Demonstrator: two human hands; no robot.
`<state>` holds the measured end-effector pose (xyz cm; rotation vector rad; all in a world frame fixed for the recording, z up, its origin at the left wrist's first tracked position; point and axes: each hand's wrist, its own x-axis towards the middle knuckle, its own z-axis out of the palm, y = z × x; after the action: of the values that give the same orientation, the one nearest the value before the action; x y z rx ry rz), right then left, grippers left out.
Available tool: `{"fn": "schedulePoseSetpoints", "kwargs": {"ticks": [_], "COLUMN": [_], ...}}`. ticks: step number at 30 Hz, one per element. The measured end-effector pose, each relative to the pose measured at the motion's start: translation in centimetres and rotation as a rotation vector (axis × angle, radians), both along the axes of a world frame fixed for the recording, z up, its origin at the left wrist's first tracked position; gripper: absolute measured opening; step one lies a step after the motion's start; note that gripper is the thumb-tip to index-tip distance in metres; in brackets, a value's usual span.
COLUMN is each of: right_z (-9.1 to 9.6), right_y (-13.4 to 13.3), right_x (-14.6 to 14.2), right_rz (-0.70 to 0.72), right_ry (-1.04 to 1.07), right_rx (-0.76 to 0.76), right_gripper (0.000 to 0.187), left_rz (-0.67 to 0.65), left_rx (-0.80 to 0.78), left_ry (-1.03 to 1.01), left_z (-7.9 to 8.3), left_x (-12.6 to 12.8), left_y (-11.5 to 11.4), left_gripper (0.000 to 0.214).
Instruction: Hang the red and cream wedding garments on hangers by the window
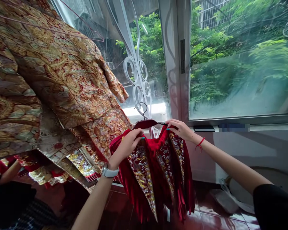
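On its hanger (146,123), red garment (158,172) hangs btwn & just below both hands. L hand (127,145) pinches the velvety top edge, R hand (181,129) grips opposite side; pointed panels, gold embroidery.

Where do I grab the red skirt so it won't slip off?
Hold the skirt by its waistband, one end from each side, where the left hand and right hand are. It hangs from the hanger there; the loose panels below would probably slip.
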<state>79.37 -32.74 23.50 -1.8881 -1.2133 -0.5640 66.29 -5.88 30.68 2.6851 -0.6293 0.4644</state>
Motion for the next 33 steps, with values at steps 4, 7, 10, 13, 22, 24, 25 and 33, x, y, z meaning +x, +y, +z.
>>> {"fn": "schedulePoseSetpoints", "kwargs": {"ticks": [4, 7, 10, 13, 22, 24, 25, 33], "right_z": [0.0, -0.4, -1.1, -2.4, -1.7, -1.2, -1.3, -3.5], "right_y": [1.7, 2.2, 1.8, 1.3, -1.1, -2.2, -2.6, -1.6], "right_x": [-0.5, -0.7, -1.5, -3.3, 0.4, 2.0, 2.4, 2.3], "right_rz": [-0.128, -0.253, -0.301, -0.232, -0.269, -0.176, -0.139, -0.313], "right_ry": [-0.117, -0.219, -0.353, -0.431, 0.031, 0.197, 0.245, 0.112], "right_rx": [-0.090, -0.229, -0.294, -0.330, 0.161, 0.143, 0.085, 0.007], "right_gripper": [0.015, 0.019, 0.022, 0.022, 0.024, 0.017, 0.020, 0.010], "left_rz": [-0.008, 0.008, 0.024, 0.017, -0.016, -0.002, 0.007, 0.019], "left_rx": [0.090, 0.257, 0.394, 0.398, 0.169, 0.136, 0.122, 0.196], "left_ry": [-0.219, -0.282, -0.307, -0.363, -0.617, -0.657, -0.670, -0.596], "left_z": [-1.6, -3.8, -5.2, -5.6, -5.6, -5.3, -5.1, -4.5], "left_x": [-0.1, -0.5, -0.9, -0.8, 0.0, 0.0, 0.0, 0.3], "left_y": [-1.8, -1.9, -1.2, -0.7, -0.8, -0.9, -1.0, -2.1], "left_gripper": [0.020, 0.028, 0.025, 0.023, 0.019, 0.019, 0.019, 0.018]}}
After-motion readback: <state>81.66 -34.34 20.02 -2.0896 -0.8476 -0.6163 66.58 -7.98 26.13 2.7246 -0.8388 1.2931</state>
